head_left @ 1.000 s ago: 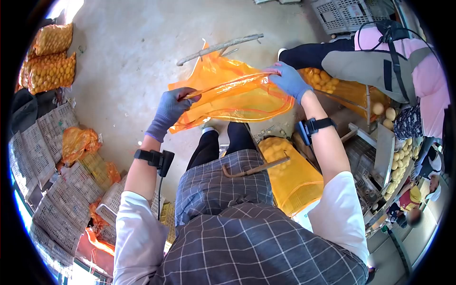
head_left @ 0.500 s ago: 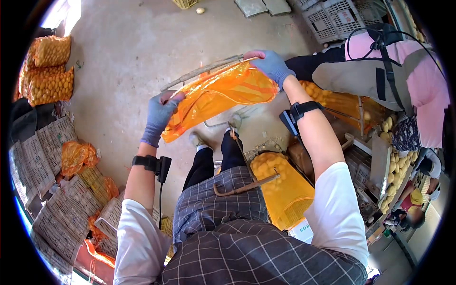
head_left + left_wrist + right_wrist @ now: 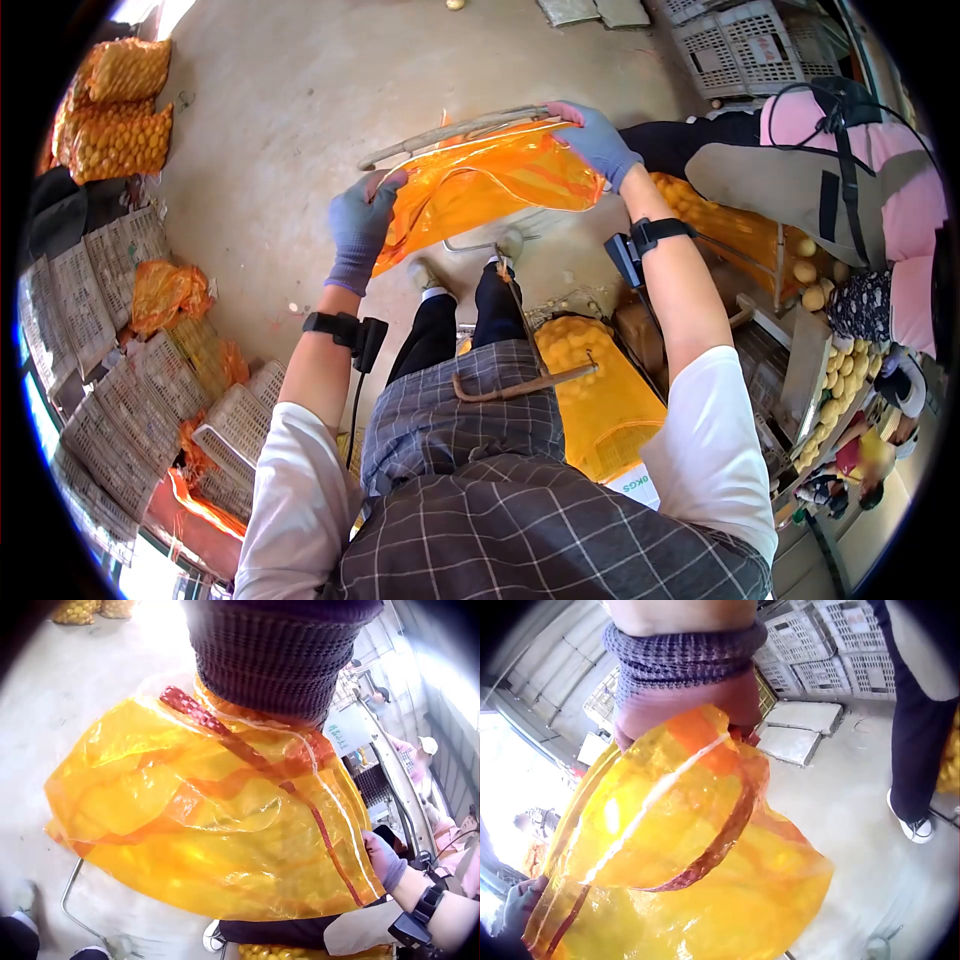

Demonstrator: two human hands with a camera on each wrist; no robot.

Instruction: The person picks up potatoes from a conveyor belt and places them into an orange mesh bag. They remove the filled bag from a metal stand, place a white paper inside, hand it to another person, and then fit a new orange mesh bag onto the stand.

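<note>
An orange see-through mesh bag point(image 3: 490, 180) is stretched between both gloved hands in front of the body. My left hand point(image 3: 358, 228) pinches one end of its edge, and my right hand point(image 3: 598, 142) grips the other end, farther forward. A white drawstring runs along the bag's mouth, with a red-brown band point(image 3: 326, 840) showing in the left wrist view. Just beyond the bag, a long bar point(image 3: 430, 143) reaches to the right fingers. Below it, a thin bent metal rod point(image 3: 470, 247) lies over the floor near the shoes.
A rusty hooked rod point(image 3: 515, 388) crosses the apron. Beside my legs stands a yellow bag of potatoes point(image 3: 590, 390). Another person point(image 3: 780, 170) is close on the right. Crates point(image 3: 110, 420) line the left side, below stacked full bags point(image 3: 120, 140). More crates point(image 3: 745, 45) stand at far right.
The bag has gone from held wide and billowing to hanging lower and flatter near the bar. Both hands dipped toward the body's left, then shifted slightly right; both keep hold of its edge.
</note>
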